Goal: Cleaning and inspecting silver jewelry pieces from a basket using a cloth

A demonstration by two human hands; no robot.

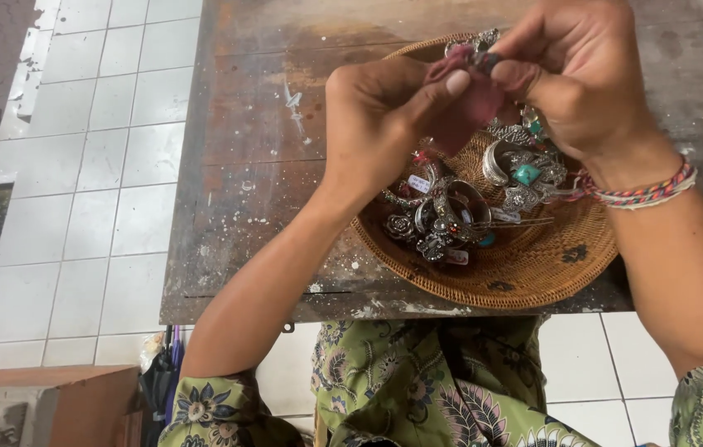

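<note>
A small silver piece [484, 51] is pinched within a pink cloth [463, 112] by both hands' fingers, left hand [376, 124] at eight o'clock, right hand [583, 83] at three o'clock, above the woven basket [533, 273].

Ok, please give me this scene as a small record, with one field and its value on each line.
surface: worn wooden board with paint specks, over white floor tiles
container: round woven basket
contents: silver rings, one ring with a turquoise stone
left hand: pinches a pink cloth
right hand: holds a small silver piece against the cloth
wrist: braided bracelets on the right
clothing: green patterned garment
</note>
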